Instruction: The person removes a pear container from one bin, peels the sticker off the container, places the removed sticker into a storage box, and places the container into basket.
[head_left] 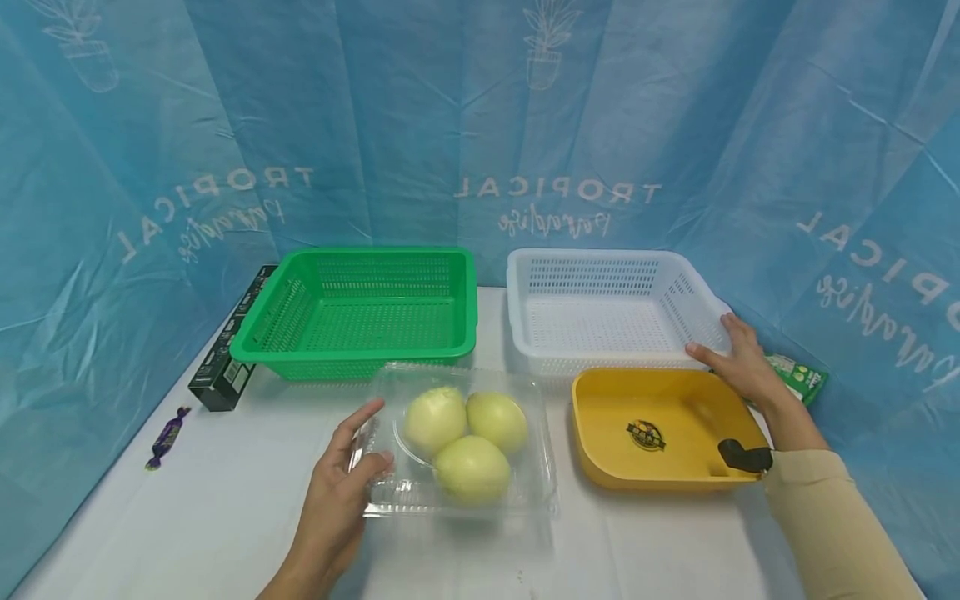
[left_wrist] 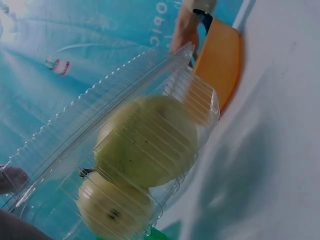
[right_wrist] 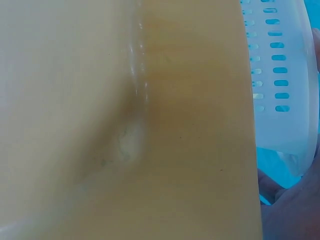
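My left hand [head_left: 341, 483] grips the left edge of a clear plastic clamshell box [head_left: 536, 483], thumb on top. Inside lie three round pale-green fruits [head_left: 472, 469], one showing a short stem in the left wrist view. The box is held over the table, its shadow falling below it. At the right, my right hand [head_left: 738, 362] holds the front right corner of a white slotted basket [head_left: 525, 333], thumb at the rim and fingers along the outer side. Its wrist passes over a yellow tub [head_left: 600, 467], whose wall fills most of the right wrist view.
A green slotted basket [head_left: 352, 362] stands behind the box. Left of it lie a long black carton [head_left: 225, 367] and a purple wrapped candy [head_left: 167, 437]. A green packet [head_left: 802, 379] sits partly hidden behind my right wrist. Blue printed curtains [head_left: 405, 125] enclose the table.
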